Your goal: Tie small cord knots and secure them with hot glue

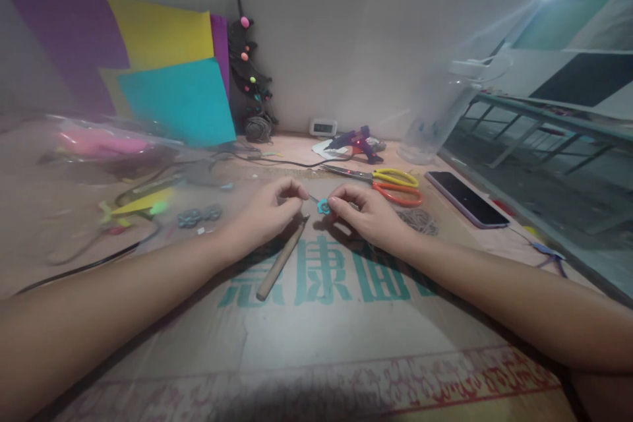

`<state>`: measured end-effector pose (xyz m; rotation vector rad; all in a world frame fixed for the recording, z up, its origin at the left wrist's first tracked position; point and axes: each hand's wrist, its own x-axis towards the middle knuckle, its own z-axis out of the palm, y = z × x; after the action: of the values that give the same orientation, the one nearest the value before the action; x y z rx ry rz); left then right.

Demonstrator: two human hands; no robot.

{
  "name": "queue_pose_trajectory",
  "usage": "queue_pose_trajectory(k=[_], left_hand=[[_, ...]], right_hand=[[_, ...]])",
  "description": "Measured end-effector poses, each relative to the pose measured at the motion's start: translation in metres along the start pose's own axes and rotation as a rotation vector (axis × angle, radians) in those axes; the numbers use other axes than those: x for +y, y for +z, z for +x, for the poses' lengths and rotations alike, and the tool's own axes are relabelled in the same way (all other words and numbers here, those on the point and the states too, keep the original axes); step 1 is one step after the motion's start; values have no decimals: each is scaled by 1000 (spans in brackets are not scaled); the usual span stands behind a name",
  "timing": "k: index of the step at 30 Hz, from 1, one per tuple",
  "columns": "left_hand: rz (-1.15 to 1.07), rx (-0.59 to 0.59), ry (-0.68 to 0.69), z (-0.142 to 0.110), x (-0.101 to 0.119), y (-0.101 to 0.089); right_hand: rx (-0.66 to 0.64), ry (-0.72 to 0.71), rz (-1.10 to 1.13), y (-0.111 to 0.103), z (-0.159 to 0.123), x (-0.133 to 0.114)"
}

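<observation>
My right hand [360,210] pinches a small teal curled piece [324,206], shaped somewhat like a little flower, between thumb and fingertips. Just left of it, my left hand [283,206] is closed in a pinch. A thin dark strand [313,198] runs from its fingertips toward the teal piece; its kind is too small to tell. Below my left fingers lies a stick-like tool [281,260] with a wooden handle and a dark pointed tip. A tangle of grey-brown cord [419,221] lies beside my right wrist, partly hidden by it.
Scissors [395,186] with yellow and orange handles lie beyond my right hand, near a glue gun [359,143] and a phone [467,199]. A clear plastic jug [428,115] stands at the right edge. Grey curled pieces [198,215] and cables lie left. Coloured sheets [178,102] lean behind.
</observation>
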<state>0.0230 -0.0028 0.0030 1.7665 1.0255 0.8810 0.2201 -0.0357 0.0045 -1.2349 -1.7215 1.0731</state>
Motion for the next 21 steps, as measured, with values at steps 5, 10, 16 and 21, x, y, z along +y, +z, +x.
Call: queue_pose_trajectory(k=[5, 10, 16, 21], left_hand=[[-15, 0, 22, 0, 0, 0], [-18, -14, 6, 0, -1, 1], [27, 0, 73, 2, -6, 2], [44, 38, 60, 0, -6, 2]], right_hand=[[12, -1, -33, 0, 0, -3], [-7, 16, 27, 2, 0, -3], [4, 4, 5, 1, 0, -2], [-17, 10, 40, 1, 0, -2]])
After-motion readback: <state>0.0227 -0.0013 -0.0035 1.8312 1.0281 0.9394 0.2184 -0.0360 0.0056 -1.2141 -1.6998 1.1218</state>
